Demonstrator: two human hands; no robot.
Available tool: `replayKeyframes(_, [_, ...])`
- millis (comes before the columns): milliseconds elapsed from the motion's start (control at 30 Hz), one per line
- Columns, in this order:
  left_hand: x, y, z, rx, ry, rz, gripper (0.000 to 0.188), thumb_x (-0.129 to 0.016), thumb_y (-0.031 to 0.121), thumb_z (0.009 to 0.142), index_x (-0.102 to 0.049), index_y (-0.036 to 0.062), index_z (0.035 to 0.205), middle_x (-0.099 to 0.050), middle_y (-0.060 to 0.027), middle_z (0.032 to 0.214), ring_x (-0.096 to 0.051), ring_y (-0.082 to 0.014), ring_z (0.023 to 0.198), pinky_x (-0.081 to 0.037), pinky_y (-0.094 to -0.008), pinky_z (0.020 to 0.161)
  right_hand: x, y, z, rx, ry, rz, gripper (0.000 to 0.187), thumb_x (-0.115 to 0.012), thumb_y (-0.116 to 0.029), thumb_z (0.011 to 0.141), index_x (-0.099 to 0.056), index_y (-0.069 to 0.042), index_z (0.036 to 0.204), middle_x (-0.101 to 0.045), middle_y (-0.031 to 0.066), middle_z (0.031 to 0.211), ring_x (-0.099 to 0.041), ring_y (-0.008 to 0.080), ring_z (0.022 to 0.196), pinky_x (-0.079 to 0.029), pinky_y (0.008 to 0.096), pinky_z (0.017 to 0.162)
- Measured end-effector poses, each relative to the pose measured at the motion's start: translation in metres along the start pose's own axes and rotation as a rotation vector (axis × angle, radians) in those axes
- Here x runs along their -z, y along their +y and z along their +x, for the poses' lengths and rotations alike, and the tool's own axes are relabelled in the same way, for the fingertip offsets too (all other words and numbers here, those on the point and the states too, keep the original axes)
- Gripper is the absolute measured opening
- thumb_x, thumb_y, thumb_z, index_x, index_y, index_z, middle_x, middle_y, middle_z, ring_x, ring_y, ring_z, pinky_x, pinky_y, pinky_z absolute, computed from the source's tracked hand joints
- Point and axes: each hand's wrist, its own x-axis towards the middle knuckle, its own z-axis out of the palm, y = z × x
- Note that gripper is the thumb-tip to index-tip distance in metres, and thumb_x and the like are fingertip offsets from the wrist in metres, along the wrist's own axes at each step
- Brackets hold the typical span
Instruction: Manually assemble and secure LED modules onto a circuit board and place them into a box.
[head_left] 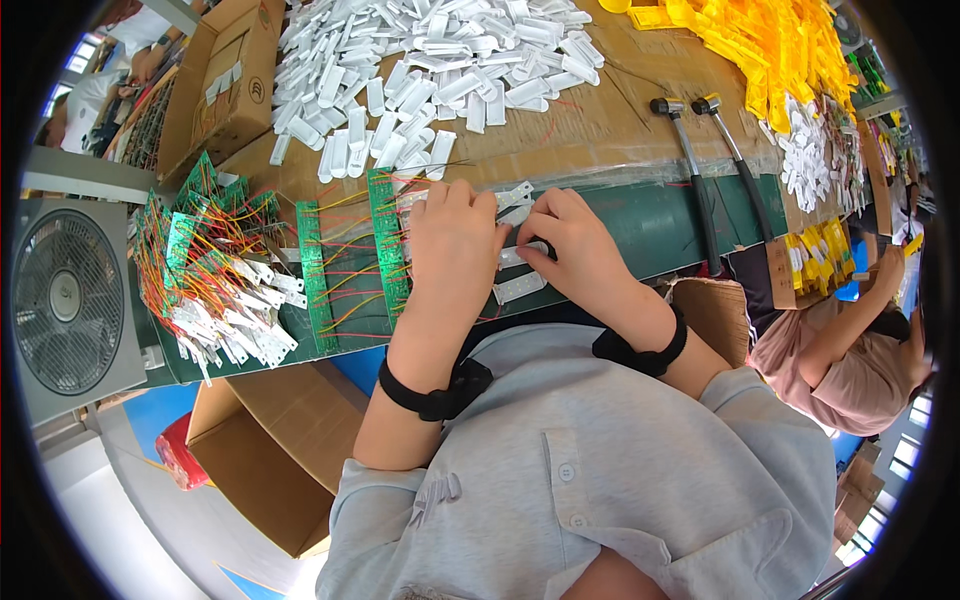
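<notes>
My left hand lies back-up over a row of pale perforated strips, its fingers bent down at their far ends; what is under them is hidden. Close to its right, my right hand is curled with thumb and fingertips brought together over the same row, near a small dark bit I cannot identify. One perforated strip shows below the fingertips, another above. Left of my left hand stands a long green circuit board, joined by red and yellow wires to a second green board.
A tangle of wired boards and strips lies left, beside a grey fan. White plastic pieces and yellow parts are heaped behind. Two hammers lie right. An open carton sits below; a co-worker is at right.
</notes>
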Motion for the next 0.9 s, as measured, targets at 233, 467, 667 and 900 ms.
replayKeyframes(233, [-0.002, -0.009, 0.000, -0.005, 0.029, -0.141, 0.019, -0.078, 0.007, 0.073, -0.061, 0.0030, 0.081, -0.060, -0.0099, 0.083, -0.058, -0.0295, 0.082, -0.046, -0.0413, 0.072, 0.035, 0.052, 0.077, -0.108, 0.028, -0.106, 0.019, -0.070, -0.010, 0.080, -0.067, -0.005, 0.098, -0.061, 0.0123, 0.087, -0.061, 0.0321, 0.095, -0.051, 0.0405, 0.080])
replayKeyframes(467, [0.011, -0.005, -0.004, 0.287, 0.071, -0.655, 0.014, -0.074, 0.005, 0.084, -0.063, -0.0006, 0.090, -0.067, -0.0097, 0.081, -0.063, -0.0186, 0.075, -0.050, -0.0306, 0.070, 0.034, 0.084, 0.127, 0.126, 0.021, -0.476, 0.021, -0.074, -0.016, 0.077, -0.067, -0.007, 0.095, -0.063, 0.0111, 0.093, -0.060, 0.0312, 0.096, -0.051, 0.0416, 0.081])
replayKeyframes(667, [0.019, -0.008, -0.008, 0.327, 0.118, -0.710, 0.015, -0.074, 0.006, 0.085, -0.063, -0.0009, 0.092, -0.065, -0.0055, 0.080, -0.057, -0.0124, 0.073, -0.047, -0.0270, 0.070, 0.041, 0.035, 0.088, -0.114, -0.167, 0.046, 0.027, -0.075, -0.011, 0.081, -0.063, -0.006, 0.105, -0.065, 0.0088, 0.093, -0.064, 0.0207, 0.081, -0.051, 0.0326, 0.071])
replayKeyframes(900, [0.015, -0.009, -0.005, 0.218, 0.195, -0.614, 0.018, -0.077, 0.005, 0.080, -0.062, -0.0009, 0.087, -0.064, -0.0069, 0.077, -0.057, -0.0157, 0.065, -0.048, -0.0273, 0.062, 0.035, 0.007, 0.041, -0.491, 0.088, 0.776, 0.028, -0.070, -0.007, 0.089, -0.057, -0.002, 0.114, -0.066, 0.0067, 0.098, -0.064, 0.0109, 0.082, -0.057, 0.0246, 0.064])
